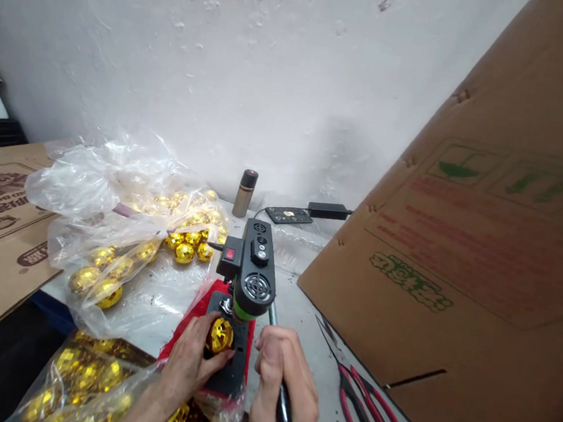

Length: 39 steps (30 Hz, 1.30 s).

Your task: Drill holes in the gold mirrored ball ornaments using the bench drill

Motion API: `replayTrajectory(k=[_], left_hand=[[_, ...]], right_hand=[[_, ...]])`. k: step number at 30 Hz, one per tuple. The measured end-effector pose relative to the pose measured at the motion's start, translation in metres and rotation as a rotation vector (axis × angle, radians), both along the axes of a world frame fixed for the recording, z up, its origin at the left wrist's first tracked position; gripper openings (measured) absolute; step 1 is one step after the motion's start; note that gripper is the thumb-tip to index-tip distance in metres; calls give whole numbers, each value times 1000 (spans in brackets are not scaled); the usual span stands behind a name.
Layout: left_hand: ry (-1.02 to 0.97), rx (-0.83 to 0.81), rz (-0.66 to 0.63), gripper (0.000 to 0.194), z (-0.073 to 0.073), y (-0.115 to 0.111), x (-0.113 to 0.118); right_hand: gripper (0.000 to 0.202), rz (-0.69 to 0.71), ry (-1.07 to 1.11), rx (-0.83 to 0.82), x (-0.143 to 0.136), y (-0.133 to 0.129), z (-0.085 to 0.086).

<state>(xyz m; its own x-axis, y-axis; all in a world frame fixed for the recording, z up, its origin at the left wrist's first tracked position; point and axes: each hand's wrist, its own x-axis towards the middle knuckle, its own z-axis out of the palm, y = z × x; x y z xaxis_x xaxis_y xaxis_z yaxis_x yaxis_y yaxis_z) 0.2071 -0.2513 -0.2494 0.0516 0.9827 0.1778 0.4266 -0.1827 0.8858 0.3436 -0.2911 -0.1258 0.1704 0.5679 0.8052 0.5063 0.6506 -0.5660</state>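
My left hand (189, 356) holds a gold mirrored ball (221, 335) between thumb and fingers, over the black base plate (224, 383) of a small press. The head of the black press (258, 262), with round vents and a green ring, stands just above and beyond the ball. My right hand (286, 386) is closed round the black-tipped lever (285, 413) at the press's right side. Red material (201, 306) lies under the base. A small box with a red switch (229, 254) sits on the press's left.
Gold balls (184, 253) lie in and by clear plastic bags (88, 184) at the left; another bag of balls (83, 378) is in front. Red-handled scissors (366, 408) and a large carton (458, 256) stand right. A bottle (244, 193) is behind.
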Motion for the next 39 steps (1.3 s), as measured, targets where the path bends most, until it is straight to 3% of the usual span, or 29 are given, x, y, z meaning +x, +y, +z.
replayTrajectory(k=[5, 14, 23, 27, 32, 39], left_hand=[[32, 79, -28, 54, -8, 8, 2], [70, 29, -161, 50, 0, -2, -2], [316, 60, -96, 41, -10, 14, 14], [324, 56, -93, 42, -12, 13, 13], [341, -2, -102, 41, -2, 11, 15], [346, -42, -129, 40, 5, 12, 15]], right_hand=[[25, -19, 14, -16, -3, -1, -1], [26, -31, 79, -46, -9, -3, 0], [32, -35, 236, -82, -21, -8, 3], [32, -37, 236, -67, -22, -9, -3], [33, -88, 261, -66, -23, -6, -21], [34, -157, 199, 115, -22, 6, -28]])
